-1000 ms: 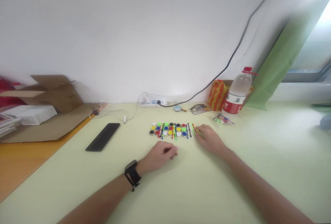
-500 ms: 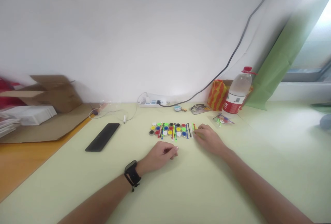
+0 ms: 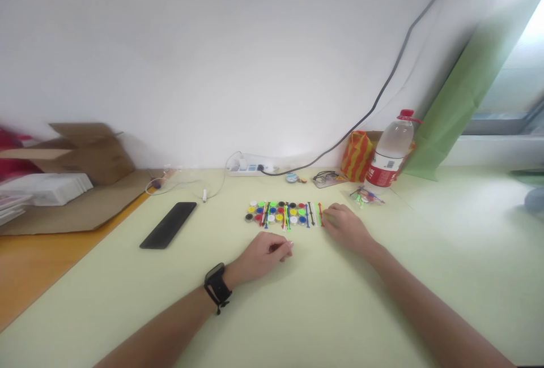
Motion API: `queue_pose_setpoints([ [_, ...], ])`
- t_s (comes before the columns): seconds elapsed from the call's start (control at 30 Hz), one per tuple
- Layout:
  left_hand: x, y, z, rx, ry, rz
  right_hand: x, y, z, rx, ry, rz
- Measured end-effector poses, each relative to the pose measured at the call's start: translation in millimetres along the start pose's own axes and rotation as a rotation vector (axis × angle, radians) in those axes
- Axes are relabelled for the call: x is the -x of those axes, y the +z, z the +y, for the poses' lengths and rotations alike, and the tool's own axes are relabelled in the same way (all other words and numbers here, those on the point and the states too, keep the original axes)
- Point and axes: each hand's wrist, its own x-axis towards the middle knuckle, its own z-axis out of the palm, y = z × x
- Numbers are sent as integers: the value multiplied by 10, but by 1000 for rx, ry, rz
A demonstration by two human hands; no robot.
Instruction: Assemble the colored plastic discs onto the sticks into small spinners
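My right grip (image 3: 345, 226) is at the red stick (image 3: 321, 214), right of the other coloured sticks (image 3: 312, 214); whether it's clamped, I can't tell. Parallel placing probably keeps each distinct. My left grip (image 3: 262, 256) rests curled together. The red stick lies straighter than a second ago.

On the surface (image 3: 306, 311), discs (image 3: 279, 218) and sticks (image 3: 311, 214) lie mid-frame, between my right fingers (image 3: 332, 216) and the phone (image 3: 169, 225) at left; my left fingers (image 3: 278, 242) are before them, the power strip (image 3: 255, 167) behind, the bottle (image 3: 386, 155) at frame right.
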Motion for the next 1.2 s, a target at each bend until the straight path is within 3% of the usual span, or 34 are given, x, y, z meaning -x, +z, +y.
queue_pose_setpoints([
  [0.33, -7, 6, -13, -6, -6, -4, -9, -8, 17, 37, 20, 41],
  [0.47, -2, 19, -17, -45, 4, 3, 2, -22, -92, -93, -88, 110],
  [0.63, 4, 31, -19, -125, 65, 19, 59, -32, -306, -179, -287, 33],
  [0.93, 13, 27, -31, -156, 95, 9, 93, -132, -371, -250, -298, -8],
  [1.0, 18, 28, -20, -137, 83, 19, 113, -203, -433, -288, -282, -61],
  [1.13, 29, 30, 12, -107, 49, 46, 178, -305, -620, -488, -301, -311],
  [1.2, 38, 28, 29, -136, 57, 34, 198, -292, -682, -574, -300, -374],
])
